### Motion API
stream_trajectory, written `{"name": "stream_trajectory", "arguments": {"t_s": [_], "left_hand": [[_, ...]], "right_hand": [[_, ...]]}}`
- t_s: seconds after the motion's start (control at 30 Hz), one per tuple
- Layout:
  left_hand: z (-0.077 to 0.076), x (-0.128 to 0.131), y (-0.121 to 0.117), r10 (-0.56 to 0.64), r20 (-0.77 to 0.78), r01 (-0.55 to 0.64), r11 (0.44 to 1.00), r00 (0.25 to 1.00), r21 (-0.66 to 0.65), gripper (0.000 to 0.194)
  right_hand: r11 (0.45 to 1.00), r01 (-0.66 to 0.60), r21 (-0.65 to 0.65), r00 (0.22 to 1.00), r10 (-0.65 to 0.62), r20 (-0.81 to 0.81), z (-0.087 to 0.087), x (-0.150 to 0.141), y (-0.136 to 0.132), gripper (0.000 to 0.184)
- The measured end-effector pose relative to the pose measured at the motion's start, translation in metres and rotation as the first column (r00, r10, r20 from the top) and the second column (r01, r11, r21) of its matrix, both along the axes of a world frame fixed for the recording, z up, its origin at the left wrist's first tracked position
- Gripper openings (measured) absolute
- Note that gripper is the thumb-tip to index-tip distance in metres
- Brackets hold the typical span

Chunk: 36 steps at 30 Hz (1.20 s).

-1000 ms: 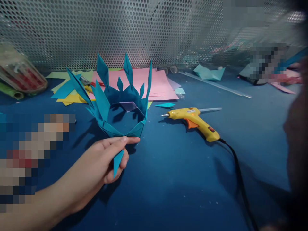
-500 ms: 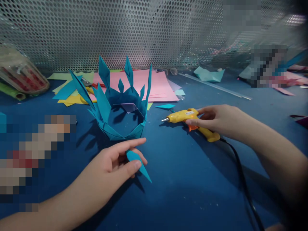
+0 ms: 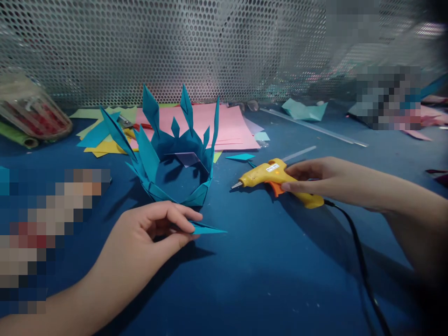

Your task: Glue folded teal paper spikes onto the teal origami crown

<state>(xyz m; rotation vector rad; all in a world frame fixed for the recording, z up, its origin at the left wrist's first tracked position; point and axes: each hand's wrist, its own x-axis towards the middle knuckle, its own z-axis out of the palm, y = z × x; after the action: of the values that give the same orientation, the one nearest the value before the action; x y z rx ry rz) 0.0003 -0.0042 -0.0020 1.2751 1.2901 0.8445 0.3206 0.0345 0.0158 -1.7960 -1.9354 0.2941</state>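
Observation:
Between thumb and fingers, my left hand (image 3: pixel 154 228) pinches a folded blue paper piece (image 3: pixel 210 230), its point toward the right. Just behind that hand a blue paper crown (image 3: pixel 150 156) stands upright, with tall diamond-shaped spikes round its band. My right hand (image 3: pixel 315 177) grips the handle of a yellow hot glue gun (image 3: pixel 269 172) with an orange trigger. The gun's metal nozzle aims left and a clear glue stick (image 3: pixel 301 153) juts from its back. Beyond the nozzle, another small blue paper diamond (image 3: pixel 240 157) lies flat on the table.
Coloured paper sheets (image 3: pixel 234 126) are spread behind the crown. A clear jar (image 3: pixel 38 112) stands at the back left. Spare glue sticks (image 3: pixel 315 127) and a pale folded paper (image 3: pixel 304 110) lie at the back right. The gun's black cord (image 3: pixel 357 242) runs toward the front. Perforated metal (image 3: pixel 196 51) closes off the back.
My right hand has come in from the right, taken hold of the glue gun and turned it slightly. My left hand has drawn off the crown's band and turned the paper piece sideways.

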Motion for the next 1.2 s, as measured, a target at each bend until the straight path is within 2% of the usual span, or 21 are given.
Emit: {"name": "stream_trajectory", "arguments": {"t_s": [0.1,0.2,0.27,0.37,0.5,0.63,0.7,0.77,0.9,1.07,1.2], "left_hand": [[0.0,0.001,-0.001,0.029,-0.035,-0.03,0.999,0.999,-0.024,0.011],[0.001,-0.001,0.0,0.015,-0.124,-0.016,1.0,0.992,-0.001,0.009],[0.001,-0.003,0.001,0.007,-0.167,-0.004,1.0,0.986,0.017,0.007],[0.0,-0.003,0.0,-0.007,-0.147,0.013,0.999,0.989,0.033,0.005],[0.002,0.002,-0.001,-0.019,-0.094,0.021,1.0,0.995,0.018,0.013],[0.002,0.005,-0.001,-0.092,-0.07,0.092,0.996,0.993,-0.001,0.017],[0.001,0.005,-0.002,-0.113,-0.039,0.113,0.994,0.993,-0.006,0.019],[-0.001,0.005,-0.003,-0.085,-0.033,0.085,0.996,0.996,-0.005,0.021],[0.001,0.006,-0.006,0.0,-0.045,0.0,1.0,0.999,0.007,0.02],[0.0,0.004,-0.002,-0.067,0.003,0.067,0.998,0.998,0.004,0.017],[-0.004,0.002,0.0,-0.067,0.065,0.07,0.997,0.996,-0.044,0.017]], "right_hand": [[0.996,-0.042,-0.082,0.994,0.033,-0.106,-0.002,-0.002,-0.003,0.05],[0.95,-0.113,-0.29,0.963,0.032,-0.269,-0.001,-0.003,0.002,0.046],[0.914,-0.157,-0.375,0.914,-0.009,-0.406,0.001,-0.004,0.008,0.041],[0.912,-0.112,-0.395,0.842,-0.124,-0.525,0.005,-0.01,0.012,0.032],[0.935,-0.009,-0.355,0.869,-0.168,-0.465,0.01,-0.019,0.007,0.027],[0.929,0.247,-0.277,0.895,-0.328,-0.302,0.008,-0.019,0.007,0.038],[0.931,0.306,-0.199,0.896,-0.352,-0.271,0.004,-0.017,0.008,0.041],[0.955,0.268,-0.128,0.921,-0.293,-0.258,-0.001,-0.018,0.009,0.039],[0.988,0.134,-0.078,0.954,-0.15,-0.26,-0.005,-0.027,0.006,0.032],[0.999,0.013,-0.029,0.958,-0.02,-0.287,-0.007,-0.033,0.002,0.026],[0.995,-0.097,-0.028,0.954,0.085,-0.286,-0.011,-0.031,0.0,0.023]]}}
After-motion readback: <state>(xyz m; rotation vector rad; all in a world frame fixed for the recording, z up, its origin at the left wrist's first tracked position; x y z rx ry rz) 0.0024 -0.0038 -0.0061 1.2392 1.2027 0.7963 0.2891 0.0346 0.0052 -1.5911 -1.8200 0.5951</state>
